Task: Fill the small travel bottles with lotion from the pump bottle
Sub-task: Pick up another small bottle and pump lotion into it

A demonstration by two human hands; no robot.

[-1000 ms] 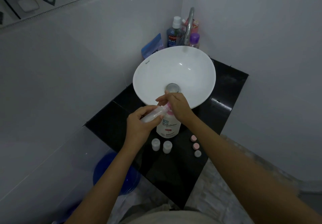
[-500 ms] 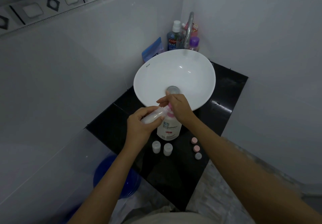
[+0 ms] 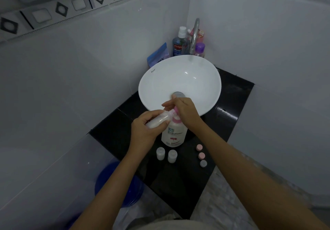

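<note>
A white pump bottle (image 3: 174,134) with a pink pump stands on the black counter (image 3: 230,115) in front of the basin. My right hand (image 3: 184,111) rests on top of the pump head and covers most of it. My left hand (image 3: 145,129) holds a small clear travel bottle (image 3: 160,119) tilted, its open mouth against the pink nozzle; whitish lotion shows inside it. Two more small travel bottles (image 3: 166,155) stand upright on the counter in front of the pump bottle. Three loose caps (image 3: 201,155), two pink and one grey, lie in a row to the right.
A white round basin (image 3: 180,79) with a metal tap (image 3: 194,35) fills the back of the counter. Mouthwash and other bottles (image 3: 180,42) crowd the corner behind it. A blue bucket (image 3: 119,187) sits on the floor at the left. Tiled walls close in on both sides.
Both hands have stayed at the pump, with the travel bottle held against the nozzle. My view has tilted slightly, so everything sits a little lower in the frame.
</note>
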